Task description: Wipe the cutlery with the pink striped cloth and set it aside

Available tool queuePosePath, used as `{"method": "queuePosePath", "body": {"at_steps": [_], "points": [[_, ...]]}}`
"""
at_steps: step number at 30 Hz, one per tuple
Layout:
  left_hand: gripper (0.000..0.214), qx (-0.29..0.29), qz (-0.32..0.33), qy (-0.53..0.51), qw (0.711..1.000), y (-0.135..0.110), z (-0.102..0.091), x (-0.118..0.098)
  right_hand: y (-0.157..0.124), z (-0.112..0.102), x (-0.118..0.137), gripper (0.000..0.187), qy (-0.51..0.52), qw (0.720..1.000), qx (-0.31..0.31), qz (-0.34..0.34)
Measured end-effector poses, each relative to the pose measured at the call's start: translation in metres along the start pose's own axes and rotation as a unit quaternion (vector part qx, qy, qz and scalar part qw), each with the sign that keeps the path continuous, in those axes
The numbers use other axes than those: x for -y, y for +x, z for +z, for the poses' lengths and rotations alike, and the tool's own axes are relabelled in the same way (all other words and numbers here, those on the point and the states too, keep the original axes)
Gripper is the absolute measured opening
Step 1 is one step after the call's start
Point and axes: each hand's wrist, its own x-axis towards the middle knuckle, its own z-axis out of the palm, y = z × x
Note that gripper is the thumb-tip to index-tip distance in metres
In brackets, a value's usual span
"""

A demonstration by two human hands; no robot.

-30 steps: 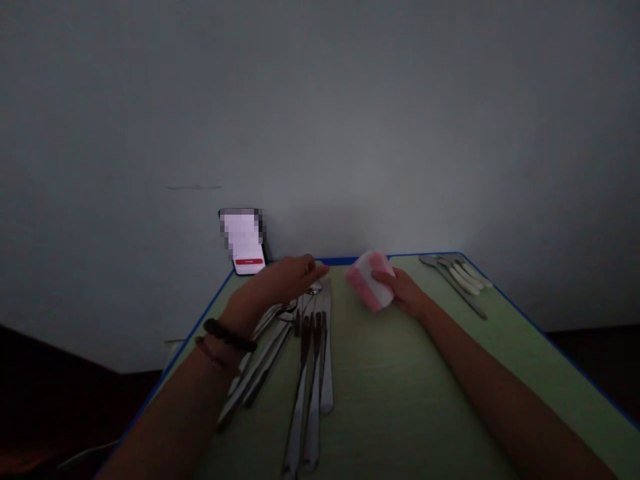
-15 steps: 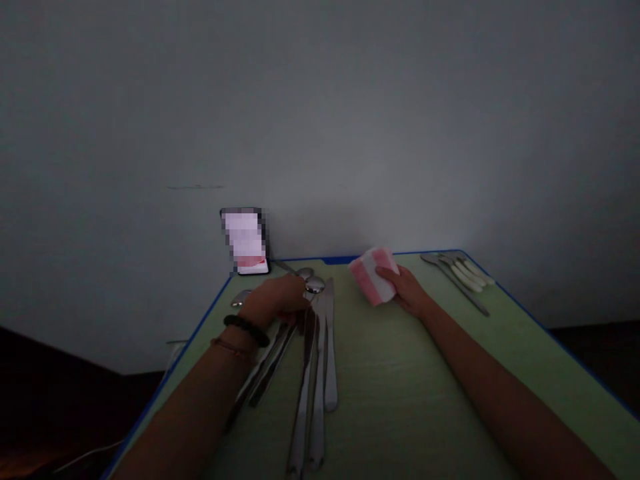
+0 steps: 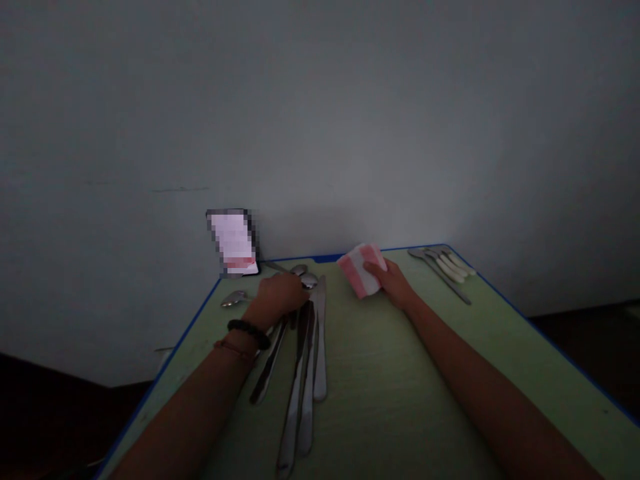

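Observation:
My left hand [image 3: 281, 293] is over a loose pile of cutlery, fingers curled down among the pieces. Its fingertips are partly hidden, and I cannot make out what they pinch. Close by its fingers shows a shiny spoon bowl [image 3: 310, 281]. Several metal table knives [image 3: 321, 360] lie lengthwise below and to the right of this hand. Left of it rests another spoon [image 3: 233, 299]. My right hand [image 3: 397, 283] grips a folded pink-and-white striped cloth [image 3: 361, 272], thumb on top, held near the table's far edge.
A phone [image 3: 234, 240] with a lit, blurred screen leans against the wall at the far left corner. At the far right lie several pieces of cutlery with white handles [image 3: 450, 268] and a longer metal piece [image 3: 453, 285]. The green table [image 3: 390, 393] has a blue edge.
The view has shifted slightly, so the things on the table appear further left. My left hand has moved a little to the right relative to the left spoon, uncovering more of it. The cloth stays in my right hand.

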Motion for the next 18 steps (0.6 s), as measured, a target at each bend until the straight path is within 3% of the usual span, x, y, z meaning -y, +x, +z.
{"method": "queuePosePath", "body": {"at_steps": [6,12,15,18], "points": [[0.032,0.013,0.026,-0.012,1.000,0.004,-0.002,-0.004,0.000,0.000,0.000,0.038,-0.027,0.997,-0.054,-0.037],[0.024,-0.003,0.146,-0.117,0.982,-0.001,-0.020,0.000,0.007,0.003,-0.005,0.041,-0.075,0.987,-0.133,-0.040],[0.027,-0.009,0.183,-0.201,0.962,-0.010,-0.015,-0.015,0.012,0.004,-0.008,0.037,-0.035,0.987,-0.155,-0.034],[0.039,0.006,0.191,-0.291,0.937,-0.021,0.003,-0.042,0.012,0.006,-0.011,0.034,0.029,0.981,-0.189,-0.027]]}}
